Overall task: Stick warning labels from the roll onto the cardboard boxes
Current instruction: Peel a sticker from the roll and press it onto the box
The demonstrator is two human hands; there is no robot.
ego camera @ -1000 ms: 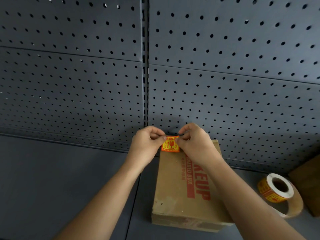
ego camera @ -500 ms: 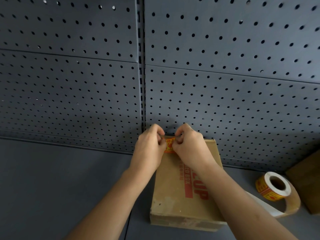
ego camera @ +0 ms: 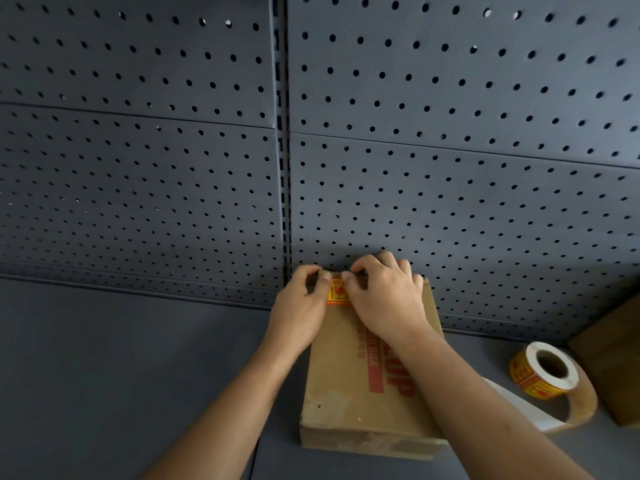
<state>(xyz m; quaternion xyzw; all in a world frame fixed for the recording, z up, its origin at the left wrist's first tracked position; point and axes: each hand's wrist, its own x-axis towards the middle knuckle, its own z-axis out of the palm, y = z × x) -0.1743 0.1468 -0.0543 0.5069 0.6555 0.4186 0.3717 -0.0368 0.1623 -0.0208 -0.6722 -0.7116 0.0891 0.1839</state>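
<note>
I count two boxes: a box (ego camera: 341, 393) in the middle, a second box (ego camera: 614, 368) at right. One roll (ego camera: 530, 377), one label (ego camera: 336, 293), two hands: left hand (ego camera: 299, 310), right hand (ego camera: 389, 299).

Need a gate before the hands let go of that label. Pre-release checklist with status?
1. Warning label lies on the cardboard box top, at its far edge: ok.
2. Left hand and right hand pinch the label's upper corners: ok.
3. Label pressed flat all over: cannot tell, fingers cover its top.
4. Label square to the box edge: ok.
5. Label roll lies right of the box, ready for the next one: ok.
6. Second cardboard box already labelled: cannot tell, mostly out of frame.
</note>
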